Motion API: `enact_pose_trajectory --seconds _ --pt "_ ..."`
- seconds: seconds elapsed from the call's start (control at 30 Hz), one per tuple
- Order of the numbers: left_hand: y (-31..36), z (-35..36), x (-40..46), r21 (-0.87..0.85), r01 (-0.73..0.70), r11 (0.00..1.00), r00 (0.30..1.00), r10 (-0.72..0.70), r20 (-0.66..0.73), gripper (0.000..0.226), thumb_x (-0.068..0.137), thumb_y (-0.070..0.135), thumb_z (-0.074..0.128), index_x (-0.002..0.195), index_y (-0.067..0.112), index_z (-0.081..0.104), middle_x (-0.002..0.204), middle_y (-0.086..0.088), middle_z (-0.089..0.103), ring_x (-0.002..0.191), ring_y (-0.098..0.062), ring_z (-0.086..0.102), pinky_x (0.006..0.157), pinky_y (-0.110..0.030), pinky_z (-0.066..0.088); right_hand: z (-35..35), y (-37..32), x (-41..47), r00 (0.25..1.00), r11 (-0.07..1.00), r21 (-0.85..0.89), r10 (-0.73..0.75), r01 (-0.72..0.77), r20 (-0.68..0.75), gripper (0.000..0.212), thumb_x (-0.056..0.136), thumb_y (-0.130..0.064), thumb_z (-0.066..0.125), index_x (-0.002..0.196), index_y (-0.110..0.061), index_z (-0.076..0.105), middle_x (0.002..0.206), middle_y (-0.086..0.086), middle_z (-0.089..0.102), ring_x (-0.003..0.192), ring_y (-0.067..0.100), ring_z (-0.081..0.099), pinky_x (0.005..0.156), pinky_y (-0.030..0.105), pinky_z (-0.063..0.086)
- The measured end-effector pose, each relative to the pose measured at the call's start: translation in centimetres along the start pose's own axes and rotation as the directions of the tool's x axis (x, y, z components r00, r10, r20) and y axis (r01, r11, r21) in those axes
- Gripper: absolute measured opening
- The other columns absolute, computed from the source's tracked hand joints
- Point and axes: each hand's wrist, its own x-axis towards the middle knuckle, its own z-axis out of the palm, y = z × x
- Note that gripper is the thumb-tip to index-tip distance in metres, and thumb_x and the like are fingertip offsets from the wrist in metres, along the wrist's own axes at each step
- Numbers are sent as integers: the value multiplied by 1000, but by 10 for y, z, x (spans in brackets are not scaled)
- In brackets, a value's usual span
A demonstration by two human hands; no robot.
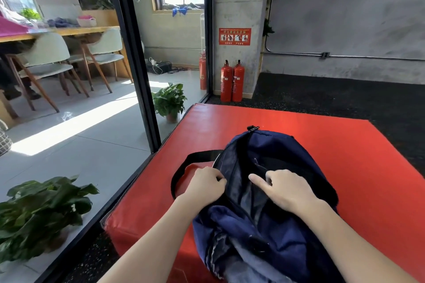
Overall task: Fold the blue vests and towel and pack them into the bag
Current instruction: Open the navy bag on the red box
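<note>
A navy blue bag lies open on a red padded mat, its black strap looping out to the left. My left hand grips the left edge of the bag's opening. My right hand holds the right edge, index finger stretched toward the opening. Folded blue cloth sits in the near end of the bag. Which of the vests or towel it is cannot be made out.
A glass wall with a black frame runs along the mat's left side. Potted plants stand beyond it. Two red fire extinguishers stand by a concrete pillar. Dark flooring surrounds the mat.
</note>
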Motion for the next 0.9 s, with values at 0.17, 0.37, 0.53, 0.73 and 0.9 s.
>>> enact_pose_trajectory --seconds 0.17,0.37,0.53,0.73,0.9 --pt "10 -28 -5 -17 -36 999 982 32 -187 18 86 26 67 96 17 78 94 0 76 95 -21 65 88 -32 50 -45 1 -8 971 989 140 -7 41 -237 68 86 -82 34 65 -20 53 66 -6 60 69 16 58 69 39 50" --pt "17 -109 12 221 -57 974 958 116 -262 31 87 24 67 110 3 72 109 -15 72 106 -35 63 95 -39 47 -120 -18 4 916 981 171 -20 96 -400 64 90 -77 35 62 -23 53 63 -6 61 69 20 61 67 40 51" --pt "19 -193 25 383 -57 922 936 183 -302 29 88 24 72 113 8 70 110 -10 69 106 -30 63 87 -34 47 -157 -49 16 885 979 165 -27 117 -465 61 91 -77 34 71 -24 57 67 -5 63 75 21 62 69 37 50" --pt "-4 -219 24 474 -59 879 934 217 -286 26 89 12 67 115 12 70 111 -11 56 100 -28 58 83 -30 44 -141 -76 17 944 984 174 14 46 -329 70 90 -80 31 60 -20 54 65 -2 60 71 24 62 60 36 45" --pt "-63 -167 16 478 -79 875 974 171 -152 29 90 7 55 113 13 72 108 -8 53 104 -31 58 90 -36 48 -87 -84 4 998 1000 -3 22 -22 -55 70 91 -81 21 72 -25 57 98 2 68 97 29 65 75 36 46"
